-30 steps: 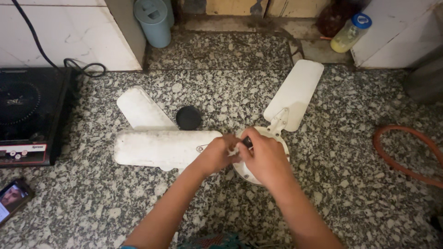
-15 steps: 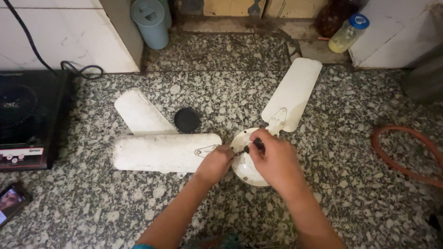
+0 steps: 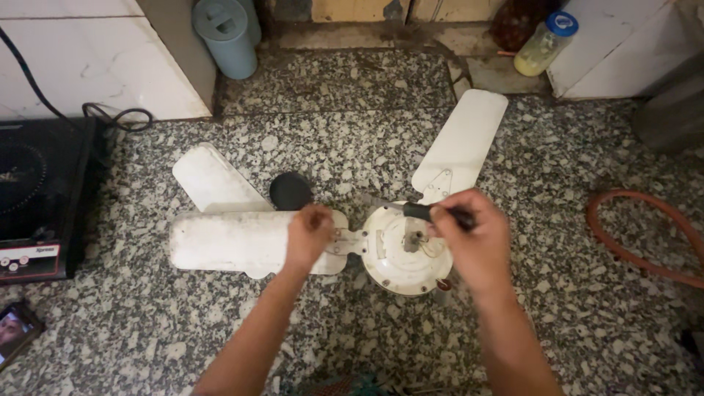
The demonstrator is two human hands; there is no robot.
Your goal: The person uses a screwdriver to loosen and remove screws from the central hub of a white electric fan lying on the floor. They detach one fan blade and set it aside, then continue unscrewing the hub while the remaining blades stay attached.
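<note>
1. A dark-handled screwdriver (image 3: 429, 213) is enclosed in the closed grip of the right hand (image 3: 473, 242), over the far edge of the white fan motor housing (image 3: 392, 257).
2. The near white blade (image 3: 227, 242), to the left of the housing, is pressed flat by the left hand (image 3: 309, 233); its grip is loosely curled, nothing enclosed.
3. Everything is laid on the speckled granite floor (image 3: 352, 132).
4. At the far edge, a lidded blue container (image 3: 220, 37) and a blue-capped jar (image 3: 544, 42) of yellowish contents are seen.
</note>
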